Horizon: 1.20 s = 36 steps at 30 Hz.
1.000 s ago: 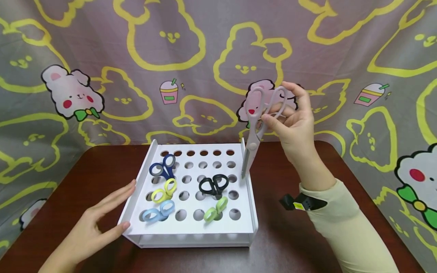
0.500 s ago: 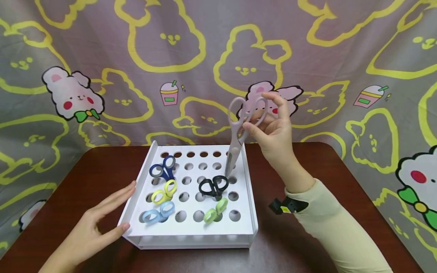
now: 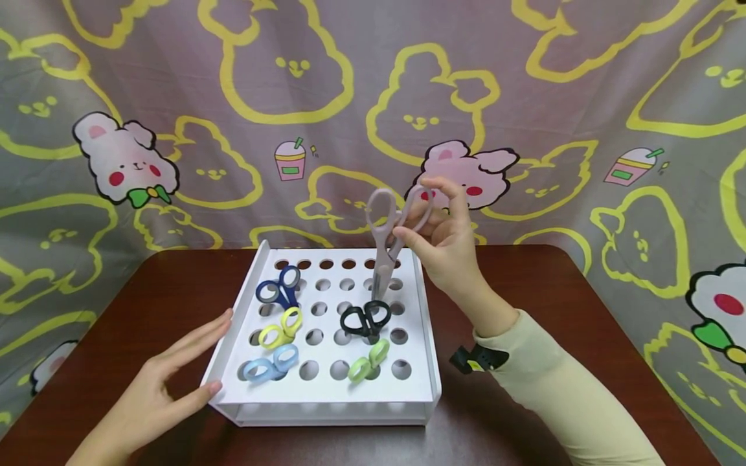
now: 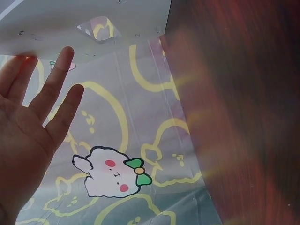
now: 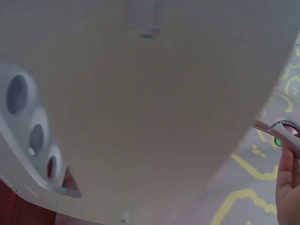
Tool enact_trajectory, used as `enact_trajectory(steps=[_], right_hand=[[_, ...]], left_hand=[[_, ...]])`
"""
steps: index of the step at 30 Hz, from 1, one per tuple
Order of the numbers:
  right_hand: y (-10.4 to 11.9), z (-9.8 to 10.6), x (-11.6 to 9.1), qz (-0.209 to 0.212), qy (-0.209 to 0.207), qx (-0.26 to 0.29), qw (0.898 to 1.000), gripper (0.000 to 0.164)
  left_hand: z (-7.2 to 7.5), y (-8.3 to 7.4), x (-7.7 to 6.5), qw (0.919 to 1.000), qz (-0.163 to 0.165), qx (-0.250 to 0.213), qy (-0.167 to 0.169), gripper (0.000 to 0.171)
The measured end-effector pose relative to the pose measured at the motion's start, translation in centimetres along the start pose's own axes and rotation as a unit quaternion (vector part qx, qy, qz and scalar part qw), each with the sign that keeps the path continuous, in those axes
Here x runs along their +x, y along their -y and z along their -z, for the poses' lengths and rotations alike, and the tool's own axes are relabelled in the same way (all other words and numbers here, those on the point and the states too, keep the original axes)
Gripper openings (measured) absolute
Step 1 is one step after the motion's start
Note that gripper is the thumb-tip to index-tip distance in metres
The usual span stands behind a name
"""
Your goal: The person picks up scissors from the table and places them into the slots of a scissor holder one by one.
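Observation:
My right hand (image 3: pixel 447 249) pinches a pair of scissors with pale pinkish handles (image 3: pixel 381 241), blades downward, over the back right of a white rack (image 3: pixel 320 389) full of round holes. Whether the tip is inside a hole I cannot tell. In the right wrist view, the hand (image 5: pixel 287 185) and part of the scissors (image 5: pixel 291 143) show at the right edge. My left hand (image 3: pixel 154 388) rests its straight fingertips against the rack's left side; its spread fingers (image 4: pixel 58 82) show in the left wrist view. Black-handled scissors (image 3: pixel 365 323) stand just in front of the held pair.
Navy (image 3: pixel 284 298), yellow (image 3: pixel 283 337) and light blue scissors (image 3: pixel 272 367) stand along the rack's left side. Green scissors (image 3: pixel 368 364) stand at front right. Beneath is a dark brown table (image 3: pixel 524 285), with a patterned curtain (image 3: pixel 326 213) behind.
My right hand has carried the pale pinkish scissors left and down, from beyond the rack's right side to above its back right holes. The left hand stays put.

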State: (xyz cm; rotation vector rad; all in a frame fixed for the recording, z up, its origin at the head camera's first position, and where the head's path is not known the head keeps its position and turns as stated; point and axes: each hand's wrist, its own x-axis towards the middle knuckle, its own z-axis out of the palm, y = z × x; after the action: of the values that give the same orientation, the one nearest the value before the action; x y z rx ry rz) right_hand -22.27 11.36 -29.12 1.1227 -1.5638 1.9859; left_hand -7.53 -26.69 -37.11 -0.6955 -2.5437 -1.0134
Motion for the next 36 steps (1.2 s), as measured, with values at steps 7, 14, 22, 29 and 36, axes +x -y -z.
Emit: enact_trajectory(steps=[7,14,22,29,36], right_hand=[[-0.9,0.0,-0.7,0.002,0.025,-0.006,1.0,0.058],[-1.5,-0.6,-1.5,-0.003,0.067,-0.021,0.998,0.056],[-2.3,-1.1,-2.8,-0.027,0.104,-0.074,0.991,0.061],[-2.7,-1.1,-3.3,-0.028,0.107,-0.082,0.99,0.063],[-3.1,-1.0,-3.5,-0.018,0.112,-0.093,0.989,0.062]], left_hand=[[0.1,0.1,0.1,0.9999,-0.015,0.002,0.002,0.079],[0.2,0.0,0.1,1.0,-0.008,-0.003,0.0,0.078],[0.1,0.0,0.0,0.9999,-0.012,-0.001,0.005,0.077],[0.0,0.0,0.0,0.9999,-0.014,-0.001,0.002,0.077],[0.0,0.0,0.0,0.9999,-0.011,-0.005,-0.001,0.078]])
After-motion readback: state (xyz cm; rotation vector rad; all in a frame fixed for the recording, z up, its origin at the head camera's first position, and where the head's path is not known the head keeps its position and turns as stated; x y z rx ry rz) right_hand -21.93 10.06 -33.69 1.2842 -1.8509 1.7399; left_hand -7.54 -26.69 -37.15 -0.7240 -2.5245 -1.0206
